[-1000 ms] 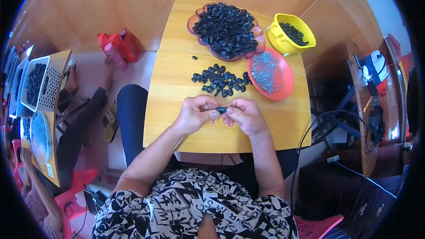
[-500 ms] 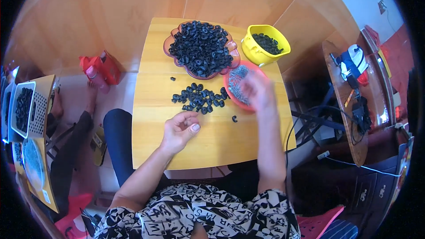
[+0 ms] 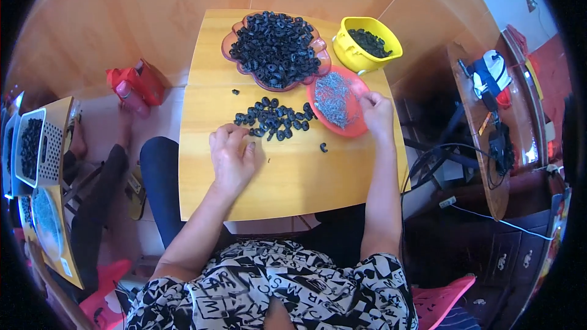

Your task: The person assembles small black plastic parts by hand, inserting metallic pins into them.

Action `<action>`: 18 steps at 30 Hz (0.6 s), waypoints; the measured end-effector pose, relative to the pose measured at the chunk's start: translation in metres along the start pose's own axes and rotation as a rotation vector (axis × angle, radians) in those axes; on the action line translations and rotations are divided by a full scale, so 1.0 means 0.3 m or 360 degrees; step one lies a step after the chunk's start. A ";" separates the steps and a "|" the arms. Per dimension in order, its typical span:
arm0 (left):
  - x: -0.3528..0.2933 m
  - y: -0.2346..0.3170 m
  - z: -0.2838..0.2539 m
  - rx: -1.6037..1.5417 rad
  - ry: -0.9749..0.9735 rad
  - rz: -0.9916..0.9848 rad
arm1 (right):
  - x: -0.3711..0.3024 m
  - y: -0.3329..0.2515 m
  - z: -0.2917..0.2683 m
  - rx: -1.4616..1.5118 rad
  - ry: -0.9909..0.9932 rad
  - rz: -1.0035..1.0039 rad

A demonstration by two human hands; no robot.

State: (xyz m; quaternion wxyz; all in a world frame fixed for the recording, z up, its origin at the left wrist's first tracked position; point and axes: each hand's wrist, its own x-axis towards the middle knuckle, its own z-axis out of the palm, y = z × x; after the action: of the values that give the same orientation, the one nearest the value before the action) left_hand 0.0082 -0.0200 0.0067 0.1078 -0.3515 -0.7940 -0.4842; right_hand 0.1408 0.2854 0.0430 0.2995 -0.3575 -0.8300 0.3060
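Small black ring-like plastic parts (image 3: pixel 278 121) lie in a loose cluster mid-table. My left hand (image 3: pixel 231 156) is at the cluster's near left edge, fingers bent, the thumb apart from them; I see nothing held in it. At the right rim of a red plate (image 3: pixel 359 123) is my right hand (image 3: pixel 378 113), its fingertips drawn together; whatever is between them is too small to make out. Small silvery metal pieces (image 3: pixel 333 99) are spread on the plate. One black part (image 3: pixel 323 146) lies alone below the plate, and another (image 3: pixel 235 91) sits left of the cluster.
Behind the cluster, a scalloped reddish bowl (image 3: pixel 323 64) is heaped with black parts. A yellow bucket (image 3: pixel 350 55) at the far right holds more. Leftward, another person's legs (image 3: pixel 98 208) show beside a table with a white basket (image 3: pixel 52 153). Dark cables (image 3: pixel 428 159) hang at right.
My left hand has moved up and slightly left to the cluster's edge. My right hand has shifted from over the metal pieces to the plate's right rim. The view has tilted slightly.
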 end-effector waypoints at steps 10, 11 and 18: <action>-0.006 -0.014 0.022 0.0124 -0.0076 0.0117 | -0.035 -0.017 0.089 -0.0565 -0.0500 -0.0541; -0.007 -0.015 0.026 0.0142 -0.0098 0.0162 | -0.034 -0.001 0.100 -0.0657 -0.0492 -0.0600; 0.000 -0.039 0.037 0.0137 -0.0126 0.0240 | -0.013 0.033 0.129 -0.0546 -0.0207 -0.0615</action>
State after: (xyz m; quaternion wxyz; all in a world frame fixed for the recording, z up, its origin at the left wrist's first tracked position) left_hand 0.0025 -0.0138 -0.0070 0.1276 -0.4243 -0.7890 -0.4257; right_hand 0.1193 0.2766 0.0105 0.2335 -0.2177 -0.9400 0.1202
